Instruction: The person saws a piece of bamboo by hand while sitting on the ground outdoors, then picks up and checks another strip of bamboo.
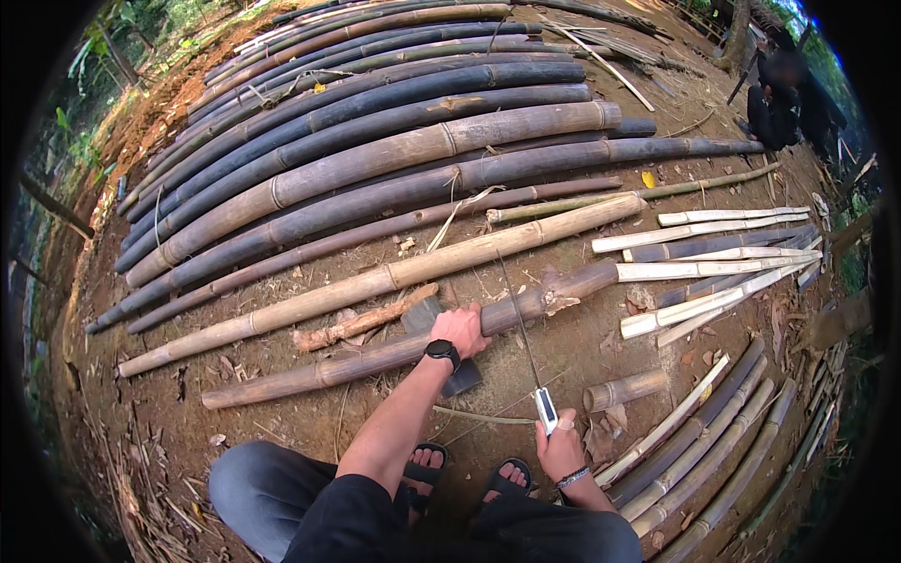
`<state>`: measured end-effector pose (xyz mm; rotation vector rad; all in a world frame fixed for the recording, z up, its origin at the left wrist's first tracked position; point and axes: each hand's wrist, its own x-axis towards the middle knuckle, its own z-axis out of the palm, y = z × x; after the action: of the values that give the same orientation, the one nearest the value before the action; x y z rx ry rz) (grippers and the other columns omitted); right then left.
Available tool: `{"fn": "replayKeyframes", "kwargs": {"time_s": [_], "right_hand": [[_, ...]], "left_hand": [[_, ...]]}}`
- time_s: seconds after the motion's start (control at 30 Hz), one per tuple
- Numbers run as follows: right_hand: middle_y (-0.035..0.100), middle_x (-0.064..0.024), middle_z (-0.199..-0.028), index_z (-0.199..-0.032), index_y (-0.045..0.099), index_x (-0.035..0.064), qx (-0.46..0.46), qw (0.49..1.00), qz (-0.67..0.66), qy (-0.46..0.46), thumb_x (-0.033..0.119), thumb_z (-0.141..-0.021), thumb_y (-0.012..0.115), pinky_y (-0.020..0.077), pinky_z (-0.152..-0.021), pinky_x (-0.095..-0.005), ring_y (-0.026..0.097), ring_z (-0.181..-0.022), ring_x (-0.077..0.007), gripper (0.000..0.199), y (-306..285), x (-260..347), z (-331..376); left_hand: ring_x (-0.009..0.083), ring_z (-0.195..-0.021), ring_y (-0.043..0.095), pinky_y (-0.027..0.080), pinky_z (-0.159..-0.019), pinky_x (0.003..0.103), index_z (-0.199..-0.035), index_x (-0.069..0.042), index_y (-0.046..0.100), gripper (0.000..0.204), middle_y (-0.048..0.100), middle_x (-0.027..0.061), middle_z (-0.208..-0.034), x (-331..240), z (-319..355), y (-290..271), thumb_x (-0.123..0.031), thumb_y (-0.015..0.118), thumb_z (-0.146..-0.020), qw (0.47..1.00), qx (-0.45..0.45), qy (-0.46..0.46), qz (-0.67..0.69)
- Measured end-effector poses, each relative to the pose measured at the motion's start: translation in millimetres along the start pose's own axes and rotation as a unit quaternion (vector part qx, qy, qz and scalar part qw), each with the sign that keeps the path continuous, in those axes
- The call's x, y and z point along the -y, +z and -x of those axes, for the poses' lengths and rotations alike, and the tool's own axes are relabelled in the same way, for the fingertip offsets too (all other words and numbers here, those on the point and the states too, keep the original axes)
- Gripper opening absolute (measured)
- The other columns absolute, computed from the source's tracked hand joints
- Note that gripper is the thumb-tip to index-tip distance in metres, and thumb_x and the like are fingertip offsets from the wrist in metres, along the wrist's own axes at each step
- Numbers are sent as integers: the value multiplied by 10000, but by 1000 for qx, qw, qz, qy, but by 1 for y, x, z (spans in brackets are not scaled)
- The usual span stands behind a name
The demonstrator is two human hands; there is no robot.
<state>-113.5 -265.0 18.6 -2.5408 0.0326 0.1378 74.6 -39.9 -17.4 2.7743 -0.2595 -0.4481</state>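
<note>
A brownish bamboo pole (375, 358) lies across the ground in front of me, over a dark block-like piece (462, 378). My left hand (460, 330), with a black watch at the wrist, is wrapped round the pole from above. In my right hand (561, 447) is a hand saw (545, 409), gripped by its white handle. Its long thin blade slants up and away, crossing the pole to the right of my left hand, near a node. Whether the teeth touch the bamboo, I cannot tell. A short cut bamboo piece (625, 389) lies right of the saw.
A paler bamboo pole (394, 275) lies just beyond, and long dark poles (375, 192) are lined up farther off. Split bamboo strips (713, 269) spread at the right, with more pieces (694, 441) near my right arm. A person in dark clothing (793, 108) sits at the far right.
</note>
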Motion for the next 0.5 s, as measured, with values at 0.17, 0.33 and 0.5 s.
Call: {"fn": "replayKeyframes", "kwargs": {"time_s": [0.17,0.33,0.5], "right_hand": [[624,-336,-727,-1129,332,-40,14,999,23,18,242,-978,591,485,-588,-615,626,-688,-531,412,3,15,-52],[629,-337,-736,-1138,353,-51,-23,999,-19,-22,272,-982,582,496,-594,-605,629,-691,-530,425,-4,-5,8],[626,-328,-731,-1114,358,-45,5,1000,16,11,280,-965,608,489,-595,-603,626,-682,-530,437,5,12,-69]], "left_hand": [[377,-904,714,573,-802,449,-1123,-22,608,581,728,225,-962,0,-7,-10,-427,772,-741,1000,2,-1,10],[374,-893,716,574,-804,449,-1106,-20,619,570,727,229,-950,-2,-2,-5,-433,759,-740,1000,2,-16,0],[380,-908,714,574,-805,451,-1107,-15,612,581,726,236,-952,-3,-4,-11,-438,769,-742,1000,10,-2,9]]}}
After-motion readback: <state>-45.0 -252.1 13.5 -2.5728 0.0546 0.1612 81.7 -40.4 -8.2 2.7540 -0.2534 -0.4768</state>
